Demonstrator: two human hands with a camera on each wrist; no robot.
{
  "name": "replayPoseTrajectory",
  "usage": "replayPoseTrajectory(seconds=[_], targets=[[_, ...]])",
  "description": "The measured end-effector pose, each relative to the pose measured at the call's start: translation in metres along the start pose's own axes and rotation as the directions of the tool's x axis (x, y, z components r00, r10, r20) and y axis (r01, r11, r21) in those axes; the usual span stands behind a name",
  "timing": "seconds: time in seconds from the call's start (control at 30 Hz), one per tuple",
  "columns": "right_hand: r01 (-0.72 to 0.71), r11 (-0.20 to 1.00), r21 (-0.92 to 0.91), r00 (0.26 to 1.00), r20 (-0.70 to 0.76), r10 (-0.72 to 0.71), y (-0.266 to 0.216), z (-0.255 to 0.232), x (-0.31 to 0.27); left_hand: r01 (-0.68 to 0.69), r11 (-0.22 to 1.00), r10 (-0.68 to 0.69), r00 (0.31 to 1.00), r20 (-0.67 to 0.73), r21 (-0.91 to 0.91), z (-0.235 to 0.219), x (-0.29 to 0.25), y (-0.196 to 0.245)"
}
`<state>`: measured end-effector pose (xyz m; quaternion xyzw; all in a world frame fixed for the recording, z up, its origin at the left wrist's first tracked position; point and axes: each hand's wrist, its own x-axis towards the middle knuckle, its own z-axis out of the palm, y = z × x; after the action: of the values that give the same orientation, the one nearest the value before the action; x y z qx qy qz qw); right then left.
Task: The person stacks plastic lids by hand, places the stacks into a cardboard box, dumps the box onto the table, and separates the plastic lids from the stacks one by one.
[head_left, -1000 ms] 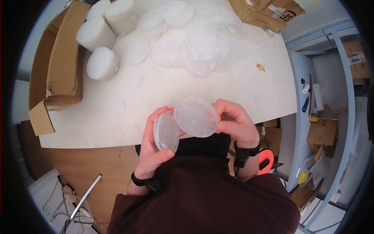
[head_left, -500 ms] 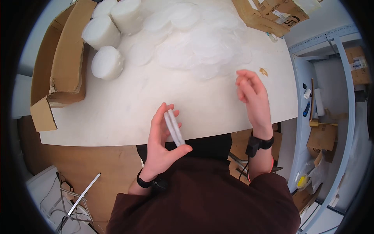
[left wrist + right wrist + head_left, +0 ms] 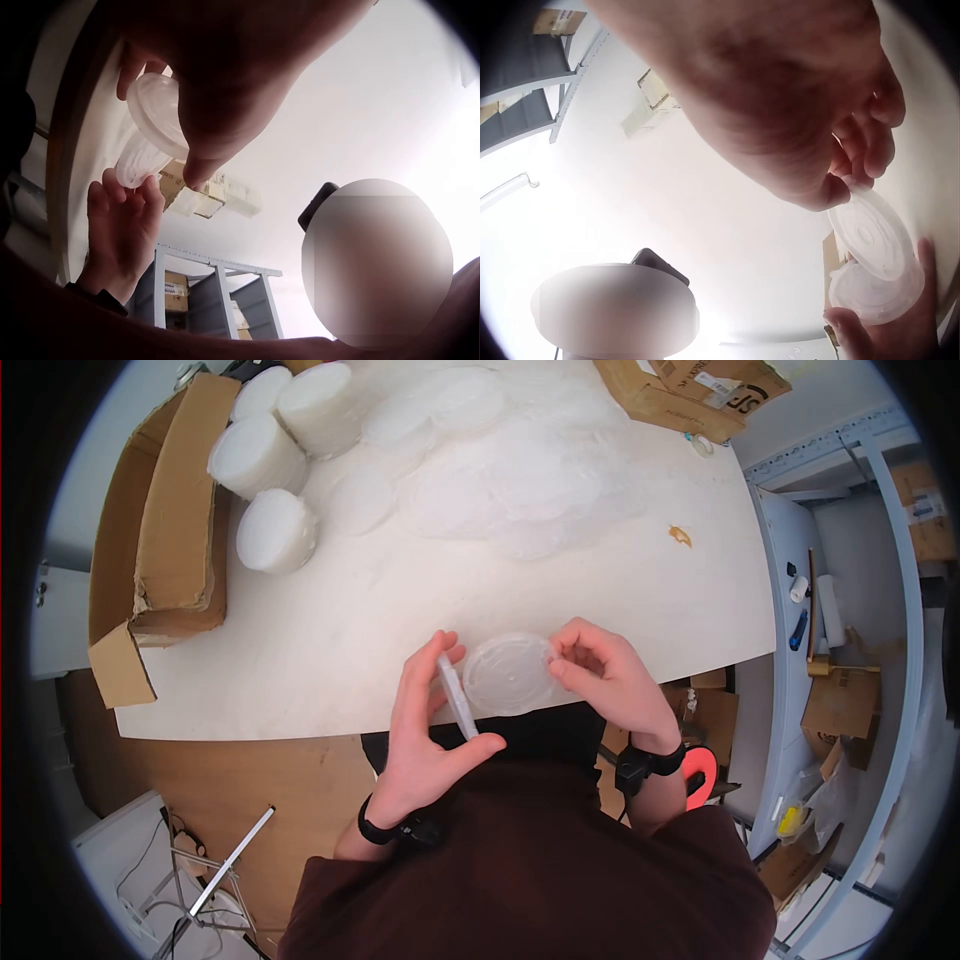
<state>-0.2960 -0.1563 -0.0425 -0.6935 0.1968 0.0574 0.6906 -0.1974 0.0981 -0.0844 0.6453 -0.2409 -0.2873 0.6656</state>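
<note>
My left hand [image 3: 420,745] holds round translucent plastic lids [image 3: 457,697] nearly edge-on, between the thumb below and the fingers above. To the right, my right hand [image 3: 615,685] pinches another clear round lid [image 3: 510,675] by its right edge, with the lid's flat face towards the head camera. This lid [image 3: 871,232] overlaps the left hand's lids [image 3: 877,292] in the right wrist view. Both hands are over the table's near edge. Farther back, many loose lids [image 3: 510,480] lie spread in an overlapping pile.
Several tall stacks of lids [image 3: 276,530] stand at the back left, beside an open cardboard box [image 3: 180,510]. Another carton [image 3: 690,395] sits at the back right. A small brown scrap [image 3: 680,536] lies on the white table [image 3: 340,610]. Metal shelving [image 3: 893,560] rises at the right.
Half a second ago my right hand was farther up and right with no lid visible; now it is back near the left, pinching one. The left hand's lids have turned edge-on since one second ago.
</note>
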Motion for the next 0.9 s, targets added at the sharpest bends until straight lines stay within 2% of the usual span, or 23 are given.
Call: replayPoseTrajectory(seconds=[0.03,0.1,0.17,0.23,0.27,0.3,0.33,0.37,0.43,0.5,0.57,0.63,0.67,0.73,0.77,0.83,0.87,0.9], targets=[[0.008,1.000,-0.002,1.000,-0.014,-0.008,-0.001,-0.007,0.001,-0.010,1.000,0.010,1.000,0.012,0.000,-0.001,0.002,0.002],[0.198,0.978,0.063,0.958,-0.223,-0.179,-0.004,-0.027,0.014,0.048,0.998,-0.049,0.998,-0.025,-0.027,-0.008,0.004,0.014],[0.239,0.963,0.127,0.929,-0.319,-0.188,-0.016,-0.055,0.029,0.031,0.999,-0.030,1.000,-0.005,0.012,-0.015,0.009,0.026],[0.265,0.958,0.105,0.905,-0.371,-0.209,-0.025,-0.076,0.061,-0.152,0.944,0.107,0.981,0.163,0.293,-0.030,0.022,0.043],[0.278,0.957,0.077,0.877,-0.426,-0.221,-0.027,-0.081,0.069,-0.161,0.939,0.116,0.980,0.164,0.302,-0.036,0.032,0.056],[0.292,0.953,0.077,0.873,-0.429,-0.233,-0.028,-0.079,0.072,-0.246,0.857,0.175,0.965,0.193,0.454,-0.040,0.044,0.071],[0.268,0.962,-0.062,0.825,-0.500,-0.262,-0.031,-0.074,0.076,-0.319,0.743,0.228,0.947,0.226,0.588,-0.043,0.057,0.081],[0.228,0.953,-0.197,0.774,-0.557,-0.300,-0.033,-0.070,0.081,-0.323,0.736,0.238,0.946,0.219,0.595,-0.043,0.072,0.087],[0.252,0.945,-0.209,0.772,-0.545,-0.327,-0.016,-0.066,0.076,-0.379,0.556,0.365,0.911,0.193,0.740,-0.041,0.102,0.099],[0.273,0.936,-0.224,0.771,-0.531,-0.352,-0.007,-0.058,0.056,-0.380,0.509,0.390,0.902,0.186,0.772,-0.040,0.137,0.100],[0.231,0.971,-0.063,0.855,-0.463,-0.234,-0.003,-0.043,0.032,-0.373,0.453,0.409,0.894,0.183,0.810,-0.036,0.164,0.089],[0.218,0.976,-0.008,0.881,-0.429,-0.200,0.004,-0.033,0.013,-0.397,0.253,0.435,0.861,0.262,0.882,-0.038,0.180,0.073],[0.222,0.975,-0.002,0.887,-0.415,-0.203,0.006,-0.029,0.005,-0.357,0.231,0.438,0.869,0.231,0.905,-0.043,0.176,0.075],[0.231,0.973,0.014,0.895,-0.396,-0.207,0.015,-0.024,-0.010,-0.420,0.208,0.421,0.854,0.307,0.883,-0.044,0.164,0.076],[0.234,0.972,0.027,0.895,-0.396,-0.204,0.020,-0.023,-0.015,-0.409,0.198,0.418,0.857,0.301,0.891,-0.050,0.159,0.080],[0.237,0.970,0.048,0.900,-0.388,-0.201,0.033,-0.021,-0.023,-0.291,0.231,0.455,0.876,0.161,0.928,-0.072,0.143,0.090],[0.225,0.973,0.056,0.904,-0.384,-0.187,0.040,-0.021,-0.024,-0.274,0.226,0.452,0.879,0.149,0.935,-0.087,0.135,0.089],[0.213,0.975,0.067,0.909,-0.380,-0.173,0.045,-0.020,-0.023,-0.187,0.186,0.472,0.878,0.079,0.965,-0.104,0.128,0.083]])
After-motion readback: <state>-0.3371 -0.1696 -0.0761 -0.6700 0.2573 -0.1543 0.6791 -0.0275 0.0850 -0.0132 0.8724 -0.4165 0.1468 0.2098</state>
